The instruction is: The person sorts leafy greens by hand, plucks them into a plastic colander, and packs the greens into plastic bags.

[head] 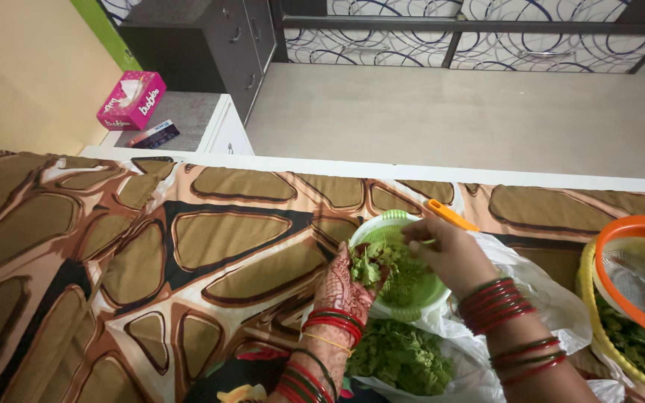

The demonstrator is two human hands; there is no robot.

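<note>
Head view: left hand [346, 287] and right hand [446, 250] pinched leafy greens [386, 265] over the green strainer [382, 227], apparently mid-sorting; next pluck needs care.

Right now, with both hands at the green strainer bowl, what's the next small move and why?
Probably let the sprig drop: the left hand and right hand pinch leafy green herbs over the round green plastic strainer bowl, already holding picked leaves.

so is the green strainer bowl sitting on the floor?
No, the green strainer bowl rests on the patterned bedsheet, with both hands, left hand and right hand, picking leafy greens over it.
</note>
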